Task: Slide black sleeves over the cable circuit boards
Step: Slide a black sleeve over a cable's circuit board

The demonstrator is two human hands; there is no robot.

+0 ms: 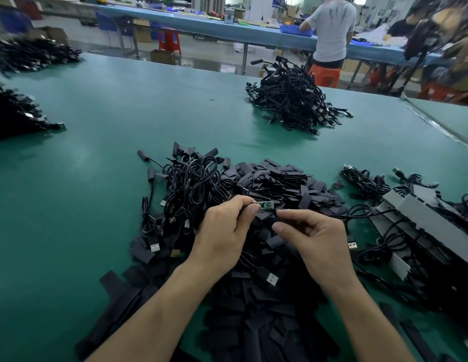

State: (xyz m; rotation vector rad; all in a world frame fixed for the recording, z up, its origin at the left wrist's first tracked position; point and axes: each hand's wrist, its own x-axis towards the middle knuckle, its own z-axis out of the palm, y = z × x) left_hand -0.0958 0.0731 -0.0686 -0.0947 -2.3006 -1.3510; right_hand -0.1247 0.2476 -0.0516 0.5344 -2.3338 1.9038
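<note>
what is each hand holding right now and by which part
The left hand pinches the green circuit board at its cable end, between thumb and forefinger. Whether the right hand holds anything cannot be told.

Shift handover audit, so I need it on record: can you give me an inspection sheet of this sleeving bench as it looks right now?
Surface: green table mat, largely covered near the worker.
Job's things: green circuit board pinched in the left hand; pile of loose black sleeves beneath both hands.
Clutter: grey blocks at the right edge, among cables.
Grippers: left hand grips the board; right hand close beside it, fingers curled, hold unclear.
Cables: tangled black cable heap left of the sleeves; second heap farther back.
Surroundings: a person at a blue bench, orange stool.
</note>
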